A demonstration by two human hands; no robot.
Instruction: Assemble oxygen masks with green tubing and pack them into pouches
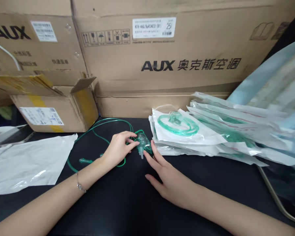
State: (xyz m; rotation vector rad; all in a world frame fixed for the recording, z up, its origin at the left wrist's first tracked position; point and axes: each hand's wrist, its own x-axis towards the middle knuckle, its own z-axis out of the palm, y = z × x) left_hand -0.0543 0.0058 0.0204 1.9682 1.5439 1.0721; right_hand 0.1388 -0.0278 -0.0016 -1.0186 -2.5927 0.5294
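A small clear-green oxygen mask [144, 141] lies on the black table, its pale connector pointing toward me. My left hand [119, 147] pinches the mask's left edge, where a green elastic cord loops; exactly what sits between the fingertips is partly hidden. My right hand [163, 173] has its fingers apart, with the fingertips against the right side of the mask and near its connector. Green tubing [105, 120] curls over the table behind and under my left forearm. One tube end with a green connector [85, 160] rests left of my left wrist.
On the right, a pile of packaged masks [186, 131] in white and clear pouches leans outward. A white pouch [31, 164] lies at left, before an open cardboard box [56, 108]. Large cartons [162, 82] stand behind. A dark, pale-rimmed object [280, 196] sits at lower right.
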